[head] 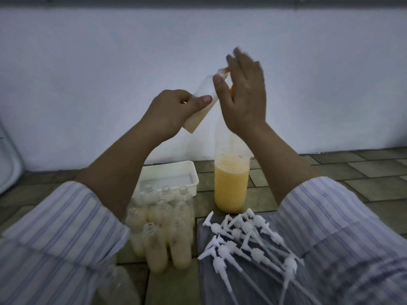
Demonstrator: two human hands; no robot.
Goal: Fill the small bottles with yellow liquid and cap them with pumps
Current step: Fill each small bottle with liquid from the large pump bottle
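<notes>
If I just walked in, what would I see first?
First you'd see two hands raised in the middle: the left hand grips a small tilted bottle, partly filled with pale yellow liquid, and the right hand is at its neck. Below them a big bottle of bright orange-yellow liquid stands on the tiled floor. A cluster of small open bottles stands to its left, and a pile of white pumps lies on a cloth at the right.

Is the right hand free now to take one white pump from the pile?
Probably not yet: the right hand is up at the small bottle the left hand holds. The pumps lie uncovered below it.
</notes>
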